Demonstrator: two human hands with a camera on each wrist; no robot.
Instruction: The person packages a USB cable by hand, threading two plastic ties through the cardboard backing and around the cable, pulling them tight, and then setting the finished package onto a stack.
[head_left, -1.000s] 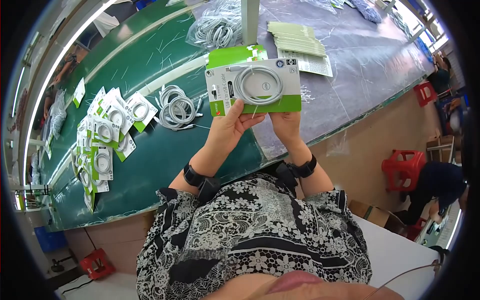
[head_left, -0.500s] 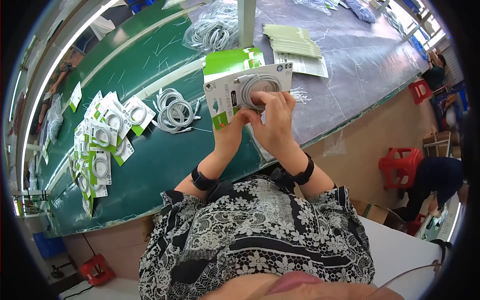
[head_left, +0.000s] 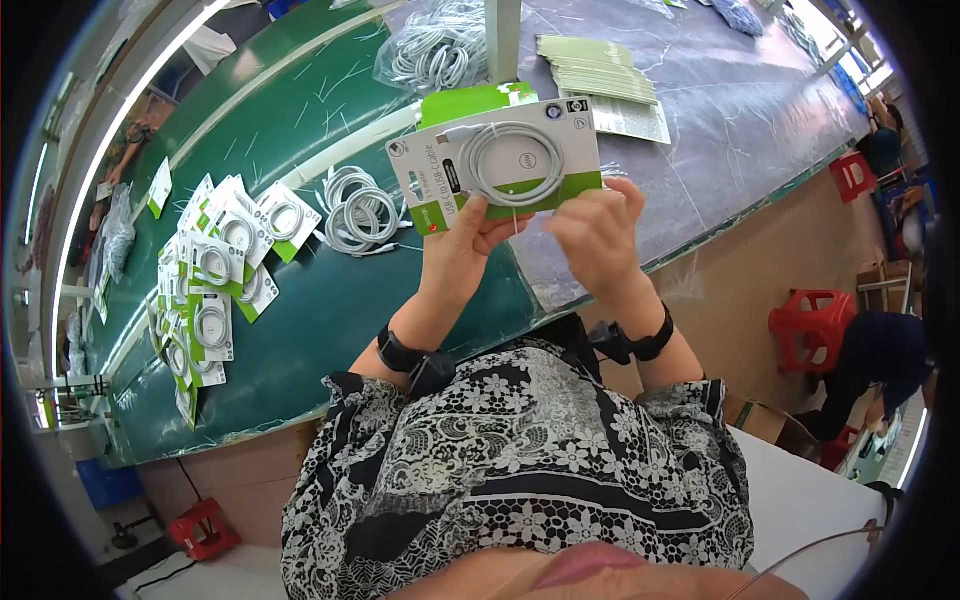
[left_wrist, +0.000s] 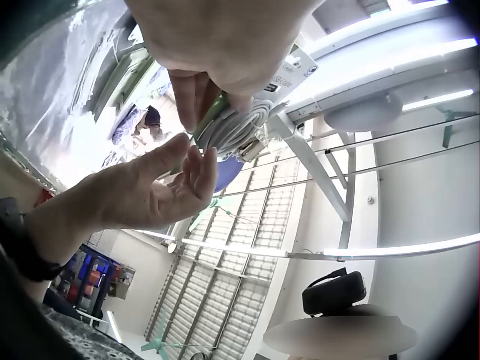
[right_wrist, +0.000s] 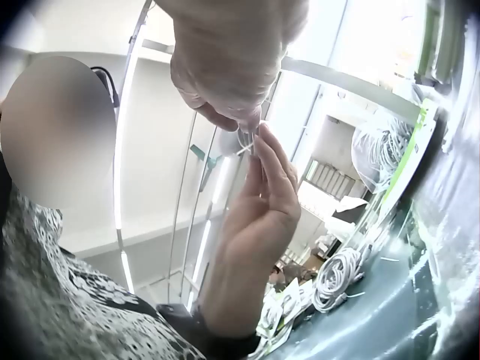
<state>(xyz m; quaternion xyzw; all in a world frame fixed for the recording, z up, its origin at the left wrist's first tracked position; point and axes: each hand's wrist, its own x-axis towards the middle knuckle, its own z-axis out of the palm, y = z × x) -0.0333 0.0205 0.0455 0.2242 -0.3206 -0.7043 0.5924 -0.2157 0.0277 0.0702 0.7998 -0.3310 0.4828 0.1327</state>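
My left hand [head_left: 452, 262] grips the lower edge of a white and green cable card [head_left: 585, 187], thumb in front. On the card lies a coiled white USB-C cable [head_left: 553, 165], and a thin white tie [head_left: 516, 224] sticks out below the edge. Beside the card's lower right corner is my right hand [head_left: 603, 238], motion-blurred, with its fingers curled. The right wrist view has its fingertips overlapping the tie [right_wrist: 246, 145] close to the left fingertips; I cannot tell whether they pinch it. Behind the held card shows another green card [head_left: 470, 102].
Loose cable coils [head_left: 360, 215] lie left of the hands, and a pile of carded cables [head_left: 210, 268] farther left. At the back are a bag of cables [head_left: 440, 50], a pole [head_left: 503, 40] and stacked cards [head_left: 600, 75]. A red stool [head_left: 815, 325] stands off the table's right.
The right hand first came up from below the card onto the coil, then drew back to the lower right corner. The left hand keeps its grip while the card tilts slightly.
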